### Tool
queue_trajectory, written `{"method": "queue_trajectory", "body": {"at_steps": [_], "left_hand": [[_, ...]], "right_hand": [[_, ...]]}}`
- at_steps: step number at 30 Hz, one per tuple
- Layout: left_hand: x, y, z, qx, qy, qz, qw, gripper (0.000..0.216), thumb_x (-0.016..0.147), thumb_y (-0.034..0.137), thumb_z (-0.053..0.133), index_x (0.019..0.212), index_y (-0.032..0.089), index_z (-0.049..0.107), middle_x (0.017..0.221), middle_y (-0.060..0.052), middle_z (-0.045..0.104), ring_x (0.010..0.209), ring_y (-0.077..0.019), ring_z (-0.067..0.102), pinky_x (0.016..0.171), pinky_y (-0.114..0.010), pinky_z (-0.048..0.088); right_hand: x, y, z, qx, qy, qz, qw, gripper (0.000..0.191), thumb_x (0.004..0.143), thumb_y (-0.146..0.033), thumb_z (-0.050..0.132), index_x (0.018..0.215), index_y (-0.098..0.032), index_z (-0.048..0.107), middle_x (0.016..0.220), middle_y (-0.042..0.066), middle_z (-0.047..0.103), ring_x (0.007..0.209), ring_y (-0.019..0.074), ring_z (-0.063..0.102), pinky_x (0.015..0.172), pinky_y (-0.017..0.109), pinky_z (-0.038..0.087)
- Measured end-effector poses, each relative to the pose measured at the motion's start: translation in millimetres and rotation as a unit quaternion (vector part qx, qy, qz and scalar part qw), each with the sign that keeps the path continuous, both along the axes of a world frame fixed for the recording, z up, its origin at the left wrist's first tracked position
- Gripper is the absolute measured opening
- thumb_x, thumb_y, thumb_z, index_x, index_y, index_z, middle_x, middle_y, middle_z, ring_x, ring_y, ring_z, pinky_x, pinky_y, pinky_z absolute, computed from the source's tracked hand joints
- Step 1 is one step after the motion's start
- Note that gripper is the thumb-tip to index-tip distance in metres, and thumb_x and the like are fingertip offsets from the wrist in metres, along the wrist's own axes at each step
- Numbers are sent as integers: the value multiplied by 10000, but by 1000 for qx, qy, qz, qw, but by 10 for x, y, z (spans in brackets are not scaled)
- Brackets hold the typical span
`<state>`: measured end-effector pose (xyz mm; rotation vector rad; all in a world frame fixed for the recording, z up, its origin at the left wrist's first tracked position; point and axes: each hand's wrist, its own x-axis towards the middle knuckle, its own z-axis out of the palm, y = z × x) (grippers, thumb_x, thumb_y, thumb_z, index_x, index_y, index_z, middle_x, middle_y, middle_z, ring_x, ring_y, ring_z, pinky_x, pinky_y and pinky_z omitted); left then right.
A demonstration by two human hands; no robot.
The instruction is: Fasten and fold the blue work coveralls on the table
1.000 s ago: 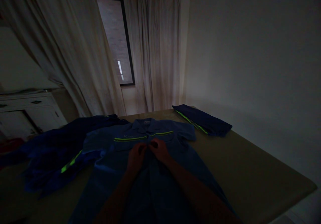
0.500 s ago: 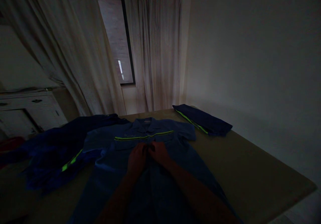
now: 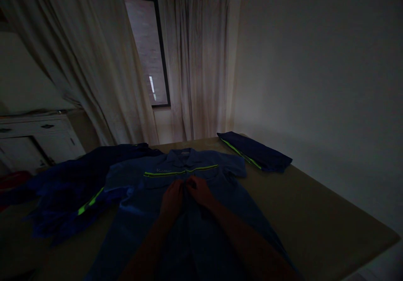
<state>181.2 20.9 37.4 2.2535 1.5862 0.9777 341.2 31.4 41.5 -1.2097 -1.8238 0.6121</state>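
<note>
A blue short-sleeved work shirt (image 3: 201, 218) lies spread face up, its collar pointing away from me and a yellow-green stripe across the chest. My left hand (image 3: 172, 195) is closed on the front placket just below that stripe. Right beside it, my right hand (image 3: 198, 189) pinches the same placket, its fingertips almost meeting the left ones. Whether a button sits between the fingers is too dark and small to make out. Both forearms rest over the lower part of the shirt and hide some of it.
The shirt lies on a brownish table (image 3: 315, 214). At the left is a heap of dark blue clothes (image 3: 69, 193); a folded dark blue garment (image 3: 255, 149) lies at the back right, near the wall. Curtains (image 3: 201, 63) and a white cabinet (image 3: 37, 138) stand beyond.
The fingers of my right hand have shifted slightly at the placket. Both hands stay at the same spot, and the shirt lies as before.
</note>
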Motion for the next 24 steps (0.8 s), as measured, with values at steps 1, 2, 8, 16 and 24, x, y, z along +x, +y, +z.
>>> {"method": "queue_trajectory", "body": {"at_steps": [1,2,8,16,24], "left_hand": [[3,4,-3,3,-7,1,1000,240,980,136,390,1017,219,612,1050,-76,695,1014,-209,667,882,-311,483],[6,8,-6,4,-12,2,1000,240,986,152,382,1001,222,611,1032,-74,695,1002,-212,670,876,-314,484],[8,28,-14,-14,-32,7,999,183,1000,311,445,960,220,598,937,-57,696,873,-215,676,783,-312,479],[-22,67,-35,-37,-53,4,998,166,980,267,454,949,210,607,960,-70,716,891,-211,684,809,-310,477],[-35,77,-41,-45,-87,18,995,230,958,343,494,1019,199,663,1049,-92,743,978,-241,699,877,-354,516]], "right_hand": [[1,0,0,2,5,3,1000,66,886,-194,625,925,-211,676,819,-4,715,752,156,657,677,242,454],[1,2,-3,3,8,6,1000,62,890,-202,627,929,-214,674,821,-5,715,751,156,655,678,244,455],[-17,29,-72,4,-27,6,1000,66,907,-262,650,932,-203,665,789,-5,702,709,153,635,635,237,417],[-46,14,-74,-7,-50,-20,999,60,879,-248,683,916,-201,676,830,17,718,761,180,655,666,259,435],[-42,25,-126,45,-88,-30,995,47,913,-218,644,947,-187,653,929,52,689,843,195,624,753,291,442]]}}
